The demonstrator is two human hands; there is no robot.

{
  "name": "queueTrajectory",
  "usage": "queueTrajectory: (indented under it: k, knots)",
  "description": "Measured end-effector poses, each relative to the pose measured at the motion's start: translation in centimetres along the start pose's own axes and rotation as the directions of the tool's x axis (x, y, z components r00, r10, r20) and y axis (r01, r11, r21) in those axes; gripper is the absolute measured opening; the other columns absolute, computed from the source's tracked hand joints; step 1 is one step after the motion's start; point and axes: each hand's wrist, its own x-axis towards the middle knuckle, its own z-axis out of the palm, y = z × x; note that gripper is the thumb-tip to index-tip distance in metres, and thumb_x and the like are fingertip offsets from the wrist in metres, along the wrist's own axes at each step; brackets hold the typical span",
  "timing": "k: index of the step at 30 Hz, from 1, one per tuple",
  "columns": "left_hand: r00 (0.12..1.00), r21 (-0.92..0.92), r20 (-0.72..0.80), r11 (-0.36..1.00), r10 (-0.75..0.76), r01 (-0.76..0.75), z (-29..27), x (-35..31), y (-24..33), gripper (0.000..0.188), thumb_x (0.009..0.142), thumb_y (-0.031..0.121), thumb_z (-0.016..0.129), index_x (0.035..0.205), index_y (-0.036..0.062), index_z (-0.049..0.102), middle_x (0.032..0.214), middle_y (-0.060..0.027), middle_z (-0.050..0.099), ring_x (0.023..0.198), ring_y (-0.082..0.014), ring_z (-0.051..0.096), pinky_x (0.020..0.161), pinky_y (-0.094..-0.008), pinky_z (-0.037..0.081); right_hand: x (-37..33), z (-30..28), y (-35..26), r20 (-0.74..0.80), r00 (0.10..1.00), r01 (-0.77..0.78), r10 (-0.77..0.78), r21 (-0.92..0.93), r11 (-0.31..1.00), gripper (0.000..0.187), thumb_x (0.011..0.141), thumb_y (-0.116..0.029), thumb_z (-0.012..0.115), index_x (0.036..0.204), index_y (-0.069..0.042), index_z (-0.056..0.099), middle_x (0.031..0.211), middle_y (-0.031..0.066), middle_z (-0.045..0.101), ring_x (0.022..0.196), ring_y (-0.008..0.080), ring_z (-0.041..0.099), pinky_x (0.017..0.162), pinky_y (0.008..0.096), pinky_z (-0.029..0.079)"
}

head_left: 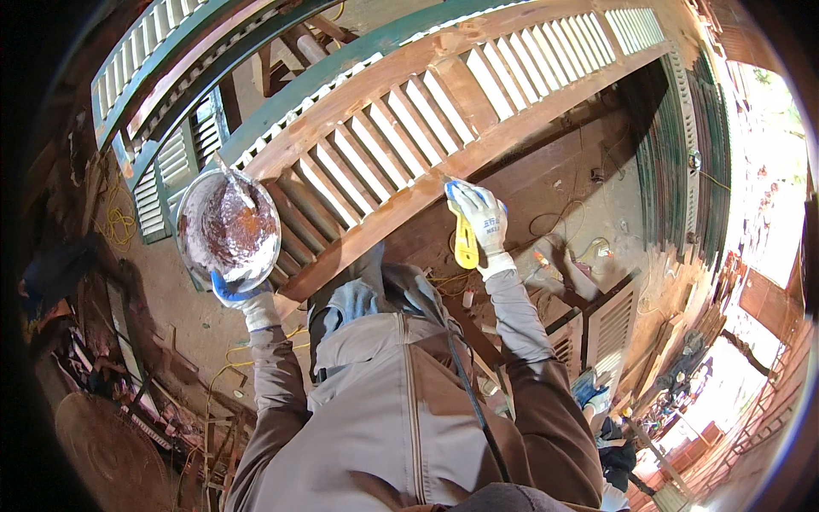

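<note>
While my left hand (241, 294) grips round metal bowl (229, 229) w/ brown filler, right hand (482, 224) closed on yellow scraper (465, 247) at bare wooden slatted shutter (444, 128); I judge approx. half of work remains.

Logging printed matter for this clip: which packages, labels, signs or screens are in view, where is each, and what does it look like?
Printed mark: on the back of the white glove on the right hand, a small dark patch, too small to make out.
Container: the round metal bowl in the left hand, smeared with brown and white paste, bears no label.
No signs or screens in view.
</note>
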Motion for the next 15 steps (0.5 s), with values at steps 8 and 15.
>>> queueTrajectory:
  k: [8,15]
  knots:
    - [0.994,-0.022,0.047,0.995,-0.098,0.099,0.5,0.0,0.7,0.037,0.093,0.031,0.057,0.122,0.0086,0.063,0.132,-0.0141,0.058,0.114,-0.035,0.059,0.097,-0.0523,0.05,-0.5,-0.9,-0.6,-0.074,0.997,-0.005,0.017,0.159,0.987,0.046,0.084,-0.016,0.063,0.129,-0.025,0.063,0.127,-0.0066,0.062,0.108,0.0178,0.059,0.091,0.0326,0.053]
    - [0.998,0.037,0.06,0.999,-0.017,0.014,-1.1,1.0,-0.3,0.037,0.093,0.029,0.058,0.123,0.0075,0.063,0.13,-0.0157,0.059,0.112,-0.0337,0.06,0.094,-0.0511,0.052,2.8,-1.5,1.2,-0.105,0.989,-0.11,0.101,-0.076,0.991,0.039,0.086,-0.021,0.06,0.125,-0.024,0.064,0.13,-0.0079,0.06,0.112,0.0123,0.057,0.092,0.0321,0.05]
